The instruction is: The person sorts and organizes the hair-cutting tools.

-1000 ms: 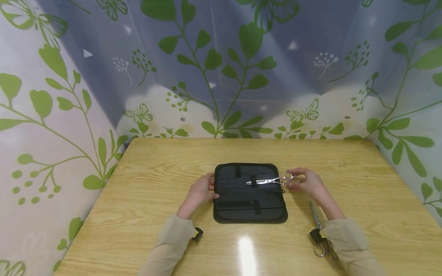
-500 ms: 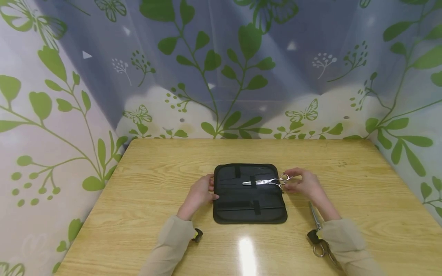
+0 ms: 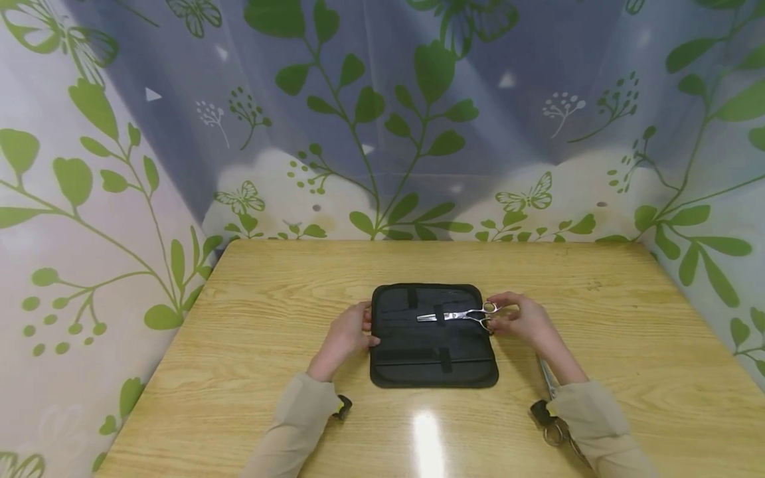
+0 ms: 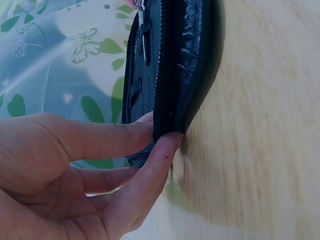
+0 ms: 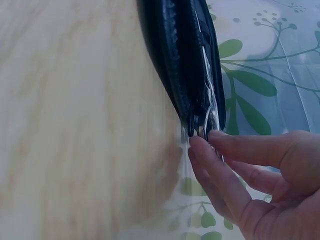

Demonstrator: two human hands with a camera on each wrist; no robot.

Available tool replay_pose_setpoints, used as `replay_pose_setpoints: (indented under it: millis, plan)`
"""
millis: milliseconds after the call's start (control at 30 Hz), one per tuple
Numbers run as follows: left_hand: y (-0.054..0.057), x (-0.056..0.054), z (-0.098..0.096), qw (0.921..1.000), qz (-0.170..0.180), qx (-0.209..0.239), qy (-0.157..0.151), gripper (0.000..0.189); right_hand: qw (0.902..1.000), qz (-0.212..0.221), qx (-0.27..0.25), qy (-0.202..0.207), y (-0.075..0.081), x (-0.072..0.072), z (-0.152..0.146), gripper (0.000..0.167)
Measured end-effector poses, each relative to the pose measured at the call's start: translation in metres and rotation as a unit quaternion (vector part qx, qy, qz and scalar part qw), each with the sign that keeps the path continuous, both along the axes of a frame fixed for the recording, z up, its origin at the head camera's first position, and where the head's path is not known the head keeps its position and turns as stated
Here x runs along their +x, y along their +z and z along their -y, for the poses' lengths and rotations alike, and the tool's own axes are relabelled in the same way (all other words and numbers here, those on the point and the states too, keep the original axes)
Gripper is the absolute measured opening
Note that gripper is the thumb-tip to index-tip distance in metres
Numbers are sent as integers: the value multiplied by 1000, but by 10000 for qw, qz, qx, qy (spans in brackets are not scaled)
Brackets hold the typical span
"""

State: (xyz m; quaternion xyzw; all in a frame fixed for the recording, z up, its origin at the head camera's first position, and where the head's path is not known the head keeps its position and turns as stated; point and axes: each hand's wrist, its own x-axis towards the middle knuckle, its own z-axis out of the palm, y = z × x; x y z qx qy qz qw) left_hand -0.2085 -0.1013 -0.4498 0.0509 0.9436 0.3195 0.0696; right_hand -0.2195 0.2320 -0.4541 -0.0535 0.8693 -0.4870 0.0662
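An opened black zip case [image 3: 406,338] lies on the wooden table, with its zipper edge [image 4: 161,65] close up in the left wrist view. My left hand [image 3: 346,335] pinches the case's left edge between thumb and fingers. Silver hairdressing scissors [image 3: 445,317] lie across the upper half of the case, blades pointing left and passing under a black elastic loop [image 3: 439,313]. At the case's right edge my right hand [image 3: 524,318] pinches the scissors by their finger rings. In the right wrist view, the fingertips [image 5: 200,145] partly hide the rings.
Another pair of scissors [image 3: 554,433] lies on the table, partly covered by my right wrist and sleeve. More loops, including one on the lower half [image 3: 445,360], cross the case. A leaf-patterned curtain [image 3: 382,133] stands behind the table [image 3: 287,279].
My right hand has moved slightly left, sliding the scissors further under the elastic loop. The left hand still holds the case's edge, and the case has stayed in place.
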Motion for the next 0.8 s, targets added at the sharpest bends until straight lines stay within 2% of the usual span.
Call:
replay_pose_setpoints:
  millis: [200,433,800]
  plan:
    - [1,0,0,10000,17,46,10,74,9993,41,364,-107,1,0,-2,47]
    - [0,1,2,9999,8,100,5,74,9988,449,-112,-170,1,0,0,39]
    - [-1,1,3,9999,5,127,-50,74,9993,326,-61,-185,2,-1,2,39]
